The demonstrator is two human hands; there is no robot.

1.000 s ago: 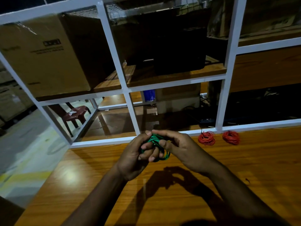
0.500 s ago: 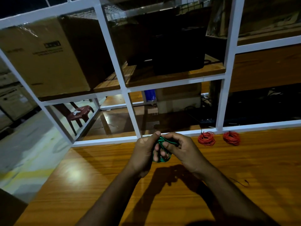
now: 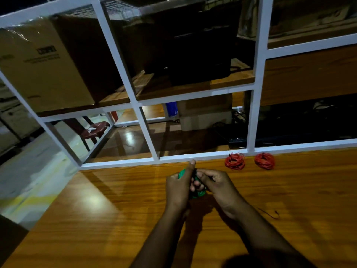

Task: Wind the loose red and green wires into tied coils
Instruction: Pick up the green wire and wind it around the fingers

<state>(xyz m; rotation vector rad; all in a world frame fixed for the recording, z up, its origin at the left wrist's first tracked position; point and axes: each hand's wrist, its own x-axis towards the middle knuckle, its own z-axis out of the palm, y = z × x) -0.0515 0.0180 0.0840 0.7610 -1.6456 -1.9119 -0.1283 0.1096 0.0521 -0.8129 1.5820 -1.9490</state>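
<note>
The only print in view is on the side of the cardboard box point(image 3: 44, 66) on the upper shelf at left. A dark logo block sits near its top, with two or three lines of smaller print beneath. All of it is too blurred and dim to read, so no word or number can be made out.

A wooden surface point(image 3: 96, 219) fills the near part. Behind it stands a white frame point(image 3: 146, 132) with shelves. On the far left shelf is a cardboard box point(image 3: 44, 70). Lower left, a dark red stool point(image 3: 95, 129) stands on the floor.
</note>
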